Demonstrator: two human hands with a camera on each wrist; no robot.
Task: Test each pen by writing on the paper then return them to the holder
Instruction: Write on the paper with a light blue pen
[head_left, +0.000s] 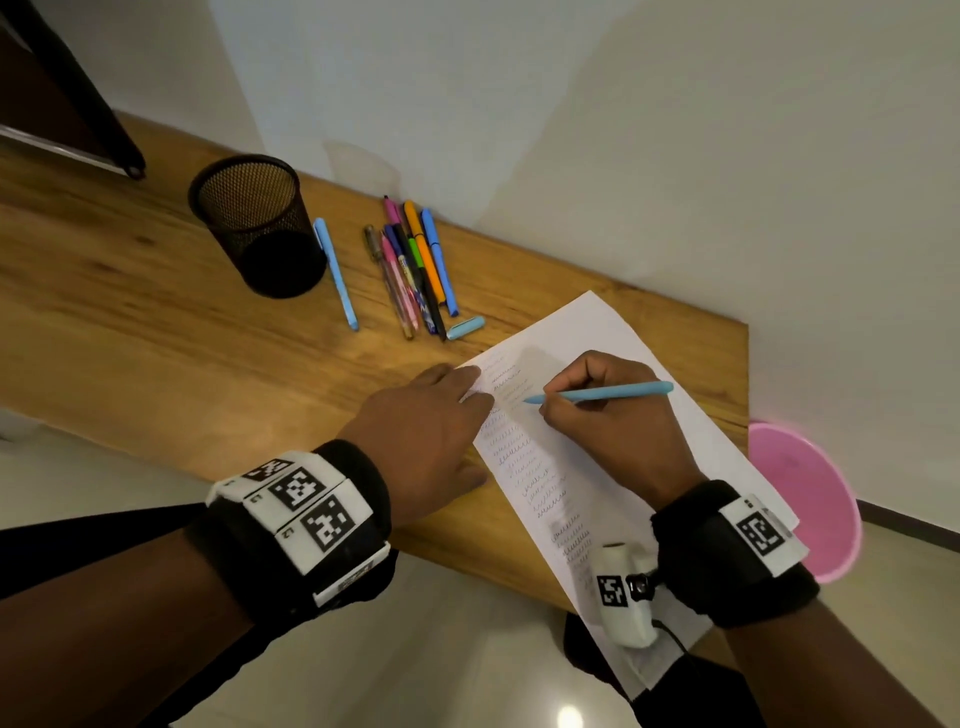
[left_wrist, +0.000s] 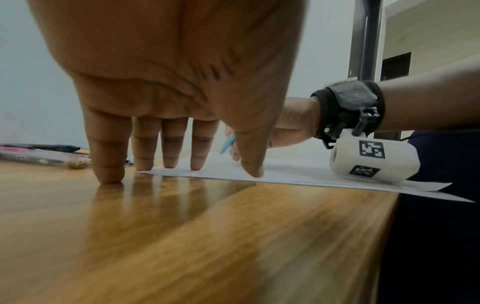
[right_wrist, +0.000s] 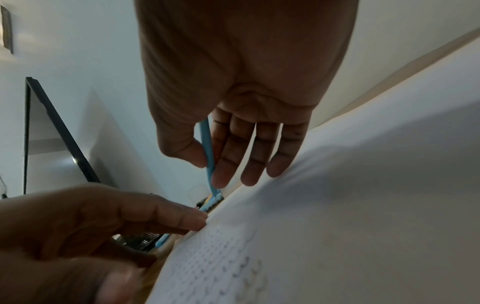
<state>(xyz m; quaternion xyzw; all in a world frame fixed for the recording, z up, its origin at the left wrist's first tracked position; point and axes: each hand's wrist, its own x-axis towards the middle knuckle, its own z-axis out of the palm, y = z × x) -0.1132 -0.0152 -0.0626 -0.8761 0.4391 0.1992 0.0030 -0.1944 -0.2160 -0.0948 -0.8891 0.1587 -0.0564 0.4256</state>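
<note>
Pinching the light blue pen (head_left: 597, 393) in the right hand (head_left: 608, 415), tip on the paper (head_left: 582, 332), barrel pointing away from the holder (head_left: 258, 223). Pressing the paper's holder-side edge with the left hand (head_left: 421, 441), fingers flat, nearer the holder.

The long brown wooden desk (head_left: 156, 291) is finished glossy, with grain plainly seen and fingers mirrored in it in the left wrist view. The round black holder (head_left: 258, 223) is made of fine metal mesh, matt. The white sheet of paper (head_left: 582, 338) looks thin and matt. Smooth plastic is seen on the light blue pen (head_left: 602, 393) and the pink round bin (head_left: 802, 499). Black cloth wrist straps (head_left: 727, 566) look soft.
</note>
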